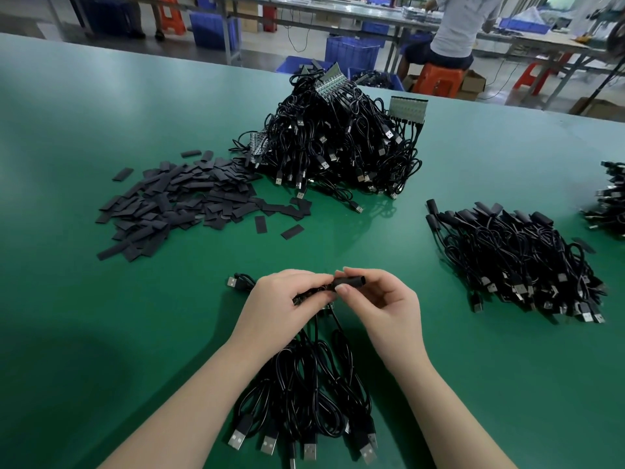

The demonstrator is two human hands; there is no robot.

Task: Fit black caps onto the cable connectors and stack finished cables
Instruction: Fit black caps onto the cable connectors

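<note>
Over the green table (101,316), my left hand (284,306) grips a strip of cable connectors (309,294), and the cables (304,397) of that bunch hang down toward me with their USB plugs near the bottom edge. My right hand (378,302) pinches a black cap (350,282) between thumb and fingers at the right end of the connector strip. Loose flat black caps (176,204) lie heaped at the left. A tall tangle of uncapped cables (331,140) stands behind. A lower stack of capped cables (517,258) lies at the right.
More black cables (608,204) lie at the far right edge. One USB plug (233,282) sticks out left of my left hand. Beyond the table sit blue crates (351,52), orange stools (439,77) and a seated person (453,28) at another bench.
</note>
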